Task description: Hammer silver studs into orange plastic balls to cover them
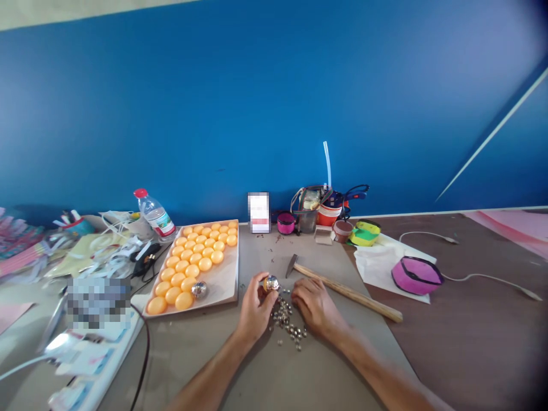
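Note:
My left hand [254,308] pinches a small ball [271,283], partly orange and partly covered in shiny silver studs, just above the table. My right hand [314,305] rests knuckles-up beside it, fingers curled down onto a heap of small silver studs [287,324]; what its fingertips hold is hidden. A white tray [225,282] to the left carries several plain orange balls [197,258] and one silver-covered ball [199,290]. A wooden-handled hammer [347,292] lies just beyond my right hand.
A water bottle [154,216] and paper clutter crowd the left side. Cups, jars and a pink tub [286,223] stand along the blue wall. A pink pouch [416,275] on white paper and a white cable [483,278] lie at the right.

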Tool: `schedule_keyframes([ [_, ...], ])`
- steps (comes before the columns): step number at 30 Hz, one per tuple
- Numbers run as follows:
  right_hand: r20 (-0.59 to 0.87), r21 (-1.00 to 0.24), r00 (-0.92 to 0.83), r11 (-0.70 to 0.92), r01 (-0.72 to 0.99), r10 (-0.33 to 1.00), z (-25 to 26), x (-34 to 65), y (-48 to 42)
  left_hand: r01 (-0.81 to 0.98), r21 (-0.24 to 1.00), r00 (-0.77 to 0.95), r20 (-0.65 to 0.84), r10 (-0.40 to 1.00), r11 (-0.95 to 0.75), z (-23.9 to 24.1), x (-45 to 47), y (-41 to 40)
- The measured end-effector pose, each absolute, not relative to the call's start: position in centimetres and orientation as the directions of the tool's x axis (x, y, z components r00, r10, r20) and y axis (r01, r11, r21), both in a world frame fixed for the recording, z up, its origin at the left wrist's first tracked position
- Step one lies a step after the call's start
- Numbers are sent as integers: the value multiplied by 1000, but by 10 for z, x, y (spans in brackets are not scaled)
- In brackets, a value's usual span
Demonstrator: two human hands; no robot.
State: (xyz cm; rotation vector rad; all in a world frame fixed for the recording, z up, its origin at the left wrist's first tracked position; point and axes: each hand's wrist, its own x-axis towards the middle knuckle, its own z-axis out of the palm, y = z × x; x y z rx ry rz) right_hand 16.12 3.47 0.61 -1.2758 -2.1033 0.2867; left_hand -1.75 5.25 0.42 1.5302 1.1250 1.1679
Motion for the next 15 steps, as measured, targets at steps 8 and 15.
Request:
schedule_keyframes([
  [8, 248, -839, -146, 287, 462, 958, 9, 159, 30, 194, 966, 179, 138, 974, -173, 8, -18, 51],
  [15, 47, -978, -87, 63, 198, 995, 9, 153, 29, 166, 975, 227, 107, 968, -147, 18, -15, 49],
])
